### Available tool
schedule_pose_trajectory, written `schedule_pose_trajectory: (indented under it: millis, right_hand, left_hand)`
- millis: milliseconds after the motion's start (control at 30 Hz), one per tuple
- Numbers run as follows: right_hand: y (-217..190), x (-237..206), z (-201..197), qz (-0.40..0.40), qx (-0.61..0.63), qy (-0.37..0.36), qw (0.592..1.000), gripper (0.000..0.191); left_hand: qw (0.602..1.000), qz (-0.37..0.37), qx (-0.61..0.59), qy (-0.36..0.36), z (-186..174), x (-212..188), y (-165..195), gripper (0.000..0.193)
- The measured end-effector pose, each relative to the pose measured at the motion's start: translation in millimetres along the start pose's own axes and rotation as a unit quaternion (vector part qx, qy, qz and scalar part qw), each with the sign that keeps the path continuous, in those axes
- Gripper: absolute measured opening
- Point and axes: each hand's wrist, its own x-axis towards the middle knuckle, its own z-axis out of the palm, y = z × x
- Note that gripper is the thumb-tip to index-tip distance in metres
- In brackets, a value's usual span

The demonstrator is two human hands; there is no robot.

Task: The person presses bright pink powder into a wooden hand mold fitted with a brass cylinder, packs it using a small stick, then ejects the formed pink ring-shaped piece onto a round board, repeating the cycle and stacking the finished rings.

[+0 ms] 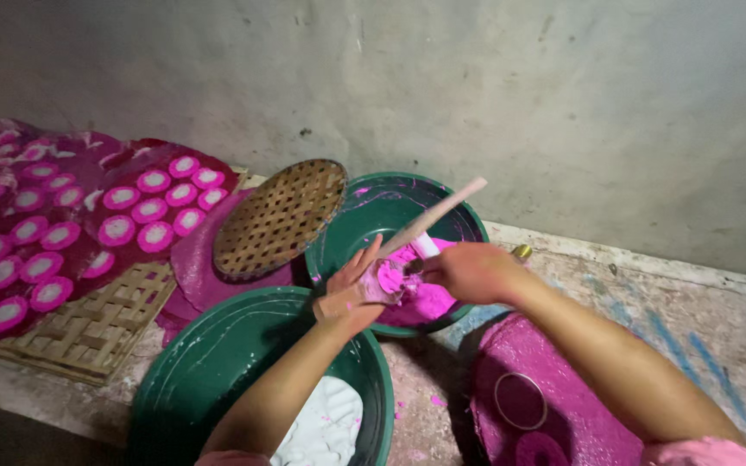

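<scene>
My left hand (357, 283) is cupped over the near rim of a green basin (373, 207) and holds a lump of pink dough (388, 278) in its palm. My right hand (470, 271) is closed around a tool whose long pale wooden handle (432, 217) slants up to the right; its working end touches the dough in my left palm. More pink dough (429, 302) lies in the bottom of that basin.
A second green basin (209, 371) with white dough (325, 427) stands nearest me. A round woven lid (280, 218) leans on the far basin. Pink-and-white discs (144, 210) lie on pink sheets over a bamboo tray (97, 332). A metal ring (521, 401) rests on a pink sheet (563, 380).
</scene>
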Motion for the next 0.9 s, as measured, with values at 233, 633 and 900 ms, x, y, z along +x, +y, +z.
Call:
schedule_pose_trajectory:
  millis: [233, 633, 900]
  right_hand:
    - [-62.9, -28.6, 15.6, -0.164, -0.258, 0.121, 0.944, 0.034]
    - [-67.3, -13.5, 22.0, -0.118, -0.261, 0.116, 0.951, 0.02]
    - [-33.4, -41.1, 19.8, 0.002, -0.132, 0.151, 0.98, 0.025]
  left_hand:
    - [0.99, 0.101, -0.079, -0.066, 28.3, -21.5, -30.9, 0.069]
    - [0.978, 0.167, -0.124, -0.002, 7.0, -10.5, -11.6, 0.067]
    - [0.985, 0.045, -0.16, 0.051, 0.9, 2.8, -35.0, 0.054]
